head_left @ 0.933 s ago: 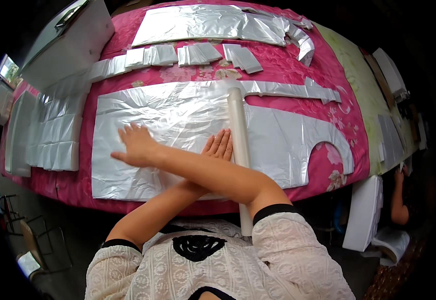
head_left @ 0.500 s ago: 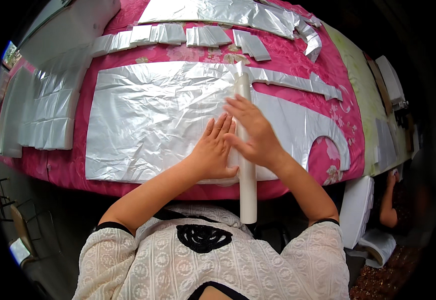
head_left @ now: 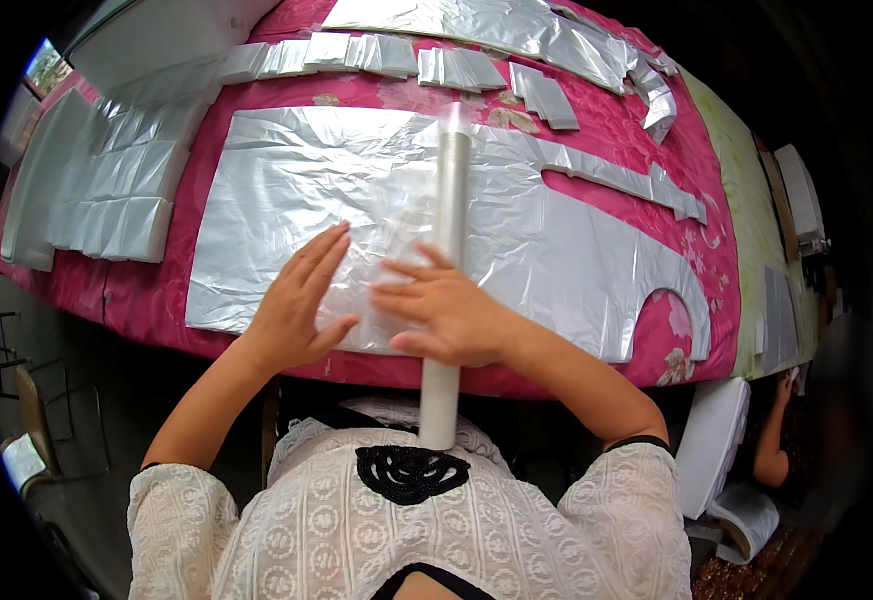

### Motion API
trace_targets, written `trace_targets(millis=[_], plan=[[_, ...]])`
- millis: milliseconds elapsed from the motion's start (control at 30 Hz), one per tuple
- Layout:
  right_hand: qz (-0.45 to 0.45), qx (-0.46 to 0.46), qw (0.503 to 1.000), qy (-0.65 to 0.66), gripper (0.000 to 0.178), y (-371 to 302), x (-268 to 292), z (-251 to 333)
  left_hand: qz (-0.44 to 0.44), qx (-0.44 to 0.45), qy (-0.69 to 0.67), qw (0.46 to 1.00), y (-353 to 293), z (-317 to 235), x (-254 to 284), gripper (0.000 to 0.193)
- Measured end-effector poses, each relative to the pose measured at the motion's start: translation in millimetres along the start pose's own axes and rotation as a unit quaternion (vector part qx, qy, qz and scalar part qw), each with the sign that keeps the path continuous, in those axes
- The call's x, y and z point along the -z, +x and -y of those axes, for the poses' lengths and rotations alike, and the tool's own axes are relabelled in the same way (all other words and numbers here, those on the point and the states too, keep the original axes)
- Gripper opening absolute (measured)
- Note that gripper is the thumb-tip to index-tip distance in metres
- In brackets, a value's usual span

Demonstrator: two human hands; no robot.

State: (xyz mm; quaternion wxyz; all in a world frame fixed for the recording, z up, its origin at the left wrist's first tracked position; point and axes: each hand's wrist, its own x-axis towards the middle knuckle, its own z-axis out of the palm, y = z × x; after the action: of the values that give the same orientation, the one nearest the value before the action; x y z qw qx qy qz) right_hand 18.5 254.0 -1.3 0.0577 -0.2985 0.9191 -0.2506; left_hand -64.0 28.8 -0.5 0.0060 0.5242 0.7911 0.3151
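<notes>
A long roll of pale plastic (head_left: 453, 190) lies across a flat silvery plastic bag (head_left: 256, 190) with cut-out handles, its near end reaching past the cloth's edge toward my body. Left of the roll, a thin clear plastic piece (head_left: 396, 205) rests on the bag. My left hand (head_left: 301, 305), fingers stretched out, is over the bag beside that clear piece. Slightly blurred, my right hand (head_left: 446, 310) crosses over the roll with its fingers apart and pointing left. Neither hand grips anything. Whether the right palm touches the roll cannot be made out.
Pink flowered cloth (head_left: 136, 300) covers the work surface. Folded clear packets (head_left: 361, 52) line the back, and stacked packets (head_left: 121, 215) stand at left near a white box (head_left: 161, 50). More silvery bags (head_left: 496, 25) lie behind. Another person's arm (head_left: 774, 435) shows at far right.
The roll has moved left across the bag, uncovering more of its right part. Both my hands have shifted left and drawn apart. The whole view has also shifted a little.
</notes>
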Motion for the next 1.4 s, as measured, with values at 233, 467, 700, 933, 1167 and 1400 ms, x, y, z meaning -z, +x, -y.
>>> trace_targets(millis=[233,467,700,933,1167,1400], plan=[[-0.072,0.207,0.921,0.322,0.043,80,-5,59,-0.088,0.166,-0.006,0.982,-102,13,45,0.057],[-0.1,0.104,0.987,-0.072,0.051,117,-8,-18,-0.1,0.263,-0.088,0.956,-157,-10,43,0.057],[-0.105,0.128,0.981,-0.102,0.044,210,-51,12,-0.125,0.338,-0.121,0.925,-148,-23,37,0.057],[-0.308,-0.138,0.941,0.028,0.064,262,-90,58,-0.117,0.497,-0.08,0.856,-139,-21,35,0.079],[-0.324,-0.148,0.666,0.656,0.069,233,-70,51,-0.17,0.399,-0.593,0.679,-149,-30,37,0.066],[-0.307,-0.156,0.68,0.647,0.056,185,-6,43,-0.13,0.465,-0.544,0.686,-99,-39,28,0.063]])
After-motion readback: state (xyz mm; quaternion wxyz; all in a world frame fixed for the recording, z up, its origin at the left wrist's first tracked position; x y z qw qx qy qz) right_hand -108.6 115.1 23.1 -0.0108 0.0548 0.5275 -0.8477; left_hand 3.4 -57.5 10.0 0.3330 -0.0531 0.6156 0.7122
